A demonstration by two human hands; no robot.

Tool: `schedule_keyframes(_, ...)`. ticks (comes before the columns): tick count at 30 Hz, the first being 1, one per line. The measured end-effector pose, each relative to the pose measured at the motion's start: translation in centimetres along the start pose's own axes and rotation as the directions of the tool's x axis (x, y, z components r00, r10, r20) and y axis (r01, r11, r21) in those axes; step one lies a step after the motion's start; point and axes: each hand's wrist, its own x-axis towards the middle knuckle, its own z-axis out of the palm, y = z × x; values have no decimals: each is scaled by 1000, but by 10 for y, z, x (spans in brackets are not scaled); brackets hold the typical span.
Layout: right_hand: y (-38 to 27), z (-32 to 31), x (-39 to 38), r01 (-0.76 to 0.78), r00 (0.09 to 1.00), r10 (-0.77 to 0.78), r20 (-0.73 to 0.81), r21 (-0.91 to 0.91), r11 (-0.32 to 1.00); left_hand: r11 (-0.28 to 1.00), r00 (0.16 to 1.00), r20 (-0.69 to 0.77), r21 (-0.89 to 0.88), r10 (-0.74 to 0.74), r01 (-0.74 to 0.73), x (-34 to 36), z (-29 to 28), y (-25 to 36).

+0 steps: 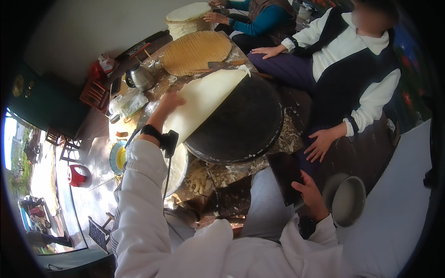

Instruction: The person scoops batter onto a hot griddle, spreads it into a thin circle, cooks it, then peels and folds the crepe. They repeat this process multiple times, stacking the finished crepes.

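Observation:
A large thin pale pancake (pixel 204 99) lies folded across the left part of a round black griddle (pixel 236 120), leaving the griddle's right part bare. My left hand (pixel 171 102) is closed on the pancake's left edge, its fingertips partly hidden. Low at the right, beside the griddle's near side, my right hand (pixel 313 197) holds a dark flat rectangular board (pixel 284 178) above my knee. Under the pancake's near end stands a wide bowl of pale batter (pixel 178 171).
Beyond the griddle lies a round woven straw mat (pixel 197 52), with a tall pancake stack (pixel 187 18) farther off. A steel kettle (pixel 140 76) and plastic bag (pixel 127 103) stand left. A seated person (pixel 352 69) is close at right; another sits behind. A metal basin (pixel 348 201) is right.

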Motion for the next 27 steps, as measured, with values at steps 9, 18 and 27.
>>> schedule_keyframes(9,62,-218,-106,350,383,-194,-903,-52,935,920,946,61,220,318,-324,-85,25,75)
schedule_keyframes(18,33,-224,-106,-846,-18,-488,-873,-247,473,669,840,114,552,531,-498,-183,74,130)
schedule_keyframes(27,-88,124,60,653,545,-430,719,-687,-320,838,828,393,210,399,-504,-220,71,132)
